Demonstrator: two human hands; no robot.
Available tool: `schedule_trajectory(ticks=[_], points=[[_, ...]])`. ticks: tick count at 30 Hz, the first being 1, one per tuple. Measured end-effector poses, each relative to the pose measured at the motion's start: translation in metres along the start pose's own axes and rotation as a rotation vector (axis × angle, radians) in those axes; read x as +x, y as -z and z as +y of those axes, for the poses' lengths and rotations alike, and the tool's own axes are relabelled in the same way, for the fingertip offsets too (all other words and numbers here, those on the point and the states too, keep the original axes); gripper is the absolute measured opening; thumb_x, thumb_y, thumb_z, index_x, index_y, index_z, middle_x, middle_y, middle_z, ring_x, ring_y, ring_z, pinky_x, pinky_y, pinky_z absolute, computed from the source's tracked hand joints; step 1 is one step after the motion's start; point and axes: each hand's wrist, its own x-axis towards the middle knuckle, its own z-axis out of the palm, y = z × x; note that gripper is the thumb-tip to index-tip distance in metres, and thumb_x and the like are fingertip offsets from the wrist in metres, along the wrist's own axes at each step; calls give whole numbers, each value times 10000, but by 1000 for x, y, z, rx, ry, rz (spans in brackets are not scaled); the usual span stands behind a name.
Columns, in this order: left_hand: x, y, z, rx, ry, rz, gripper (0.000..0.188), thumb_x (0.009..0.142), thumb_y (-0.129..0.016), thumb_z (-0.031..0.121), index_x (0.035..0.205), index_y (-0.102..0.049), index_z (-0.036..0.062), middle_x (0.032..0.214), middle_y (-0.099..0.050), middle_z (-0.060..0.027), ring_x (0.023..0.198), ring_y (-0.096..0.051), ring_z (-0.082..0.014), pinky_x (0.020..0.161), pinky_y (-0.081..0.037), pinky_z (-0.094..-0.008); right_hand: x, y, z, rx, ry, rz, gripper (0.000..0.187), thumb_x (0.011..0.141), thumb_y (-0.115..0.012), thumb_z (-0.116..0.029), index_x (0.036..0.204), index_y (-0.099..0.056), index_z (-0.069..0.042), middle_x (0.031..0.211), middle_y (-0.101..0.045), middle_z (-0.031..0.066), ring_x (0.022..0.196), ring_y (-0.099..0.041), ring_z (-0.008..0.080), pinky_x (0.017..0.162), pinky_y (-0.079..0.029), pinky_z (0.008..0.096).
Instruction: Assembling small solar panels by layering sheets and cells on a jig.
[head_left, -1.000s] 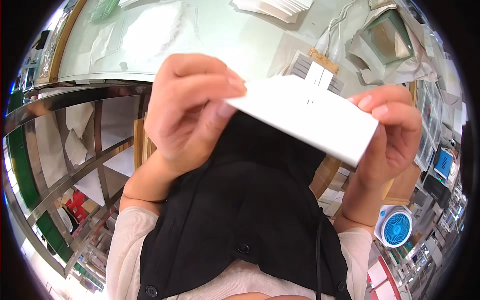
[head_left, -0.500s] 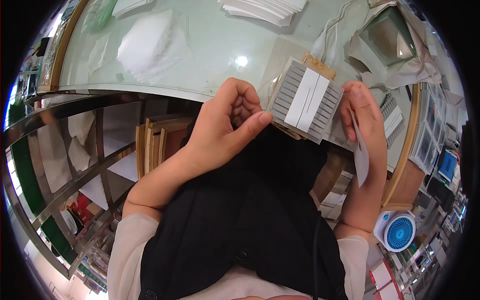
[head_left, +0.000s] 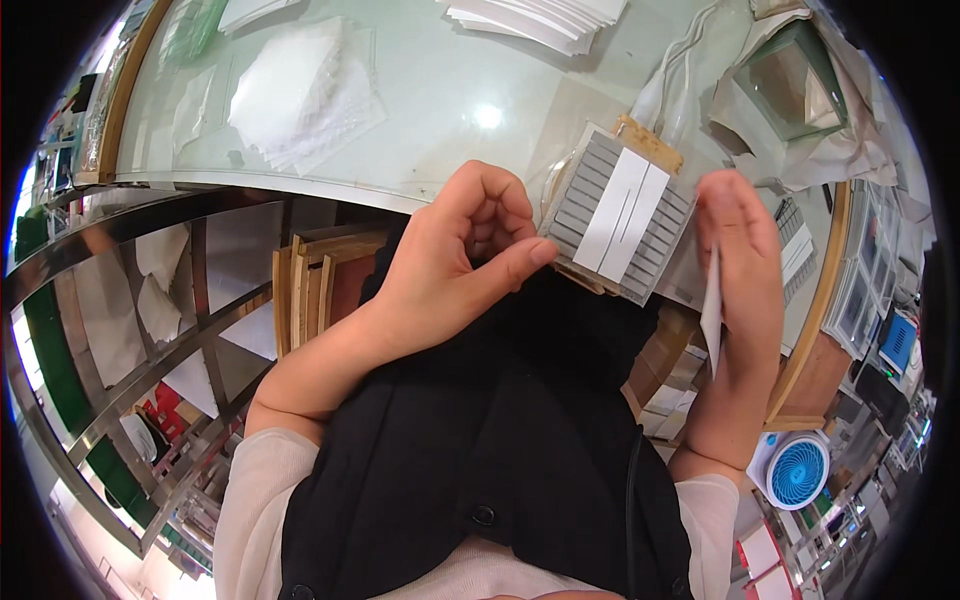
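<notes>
In front of me, at the table's near edge, lies a flat grey plate (head_left: 588,172) with dark parallel lines. A white paper strip (head_left: 625,214) with thin dark lines runs across its middle. My left hand (head_left: 462,250) is closed at the plate's left corner, fingers curled and thumb tip against the edge; the exact contact is partly hidden. Beside the plate's right edge, my right hand (head_left: 742,235) has its fingers bent over a thin white sheet (head_left: 711,315), which hangs edge-on along my wrist. Its fingertips are apart from the strip.
White cables (head_left: 668,85) run behind the plate past a brownish block (head_left: 650,145). A paper-wrapped glass-like box (head_left: 795,85) stands at back right. White sheets (head_left: 300,95) and a paper stack (head_left: 540,18) lie farther back. A second lined piece (head_left: 797,250) sits right of my hand.
The view has shifted slightly. My right hand has turned a little and moved slightly away from the plate, its sheet now more edge-on. My left hand stays at the plate's corner.
</notes>
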Motion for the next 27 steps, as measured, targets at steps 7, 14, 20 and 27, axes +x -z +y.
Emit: schedule_trajectory(ticks=[7, 14, 20, 27], points=[[-14, 23, 27, 447, -544, -457, 485, 718, -835, 257, 1000, -525, 13, 863, -588, -100, 652, -556, -164, 553, -426, -227, -43, -1, -42, 209, 428, 334, 350, 995, -431, -375, 923, -540, -50, 770, -392, -5, 623, -401, 80, 578, -304, 212], [-23, -18, 19, 282, -887, -483, 361, 741, -752, 70, 1032, -581, -56, 1004, -595, -226, 737, -644, -305, 622, -557, -343, -51, -52, -40, 628, 868, -99, 431, 960, -408, -522, 924, -533, -111, 811, -441, 17, 669, -469, 117, 607, -376, 261], [-37, 11, 27, 240, -745, -187, 219, 802, -661, -57, 967, -571, 55, 942, -612, -144, 808, -653, -228, 679, -552, -296, -61, -38, -27, -65, 990, 44, 429, 950, -445, -491, 973, -504, -66, 857, -449, 78, 611, -495, 171, 570, -425, 284], [-35, 25, 27, 393, -794, -180, 192, 812, -674, 3, 978, -594, 55, 934, -606, -117, 741, -603, -179, 625, -490, -257, -79, -29, -19, -193, 793, 72, 244, 940, -555, -340, 894, -597, -104, 863, -412, 53, 549, -469, 142, 497, -365, 238]])
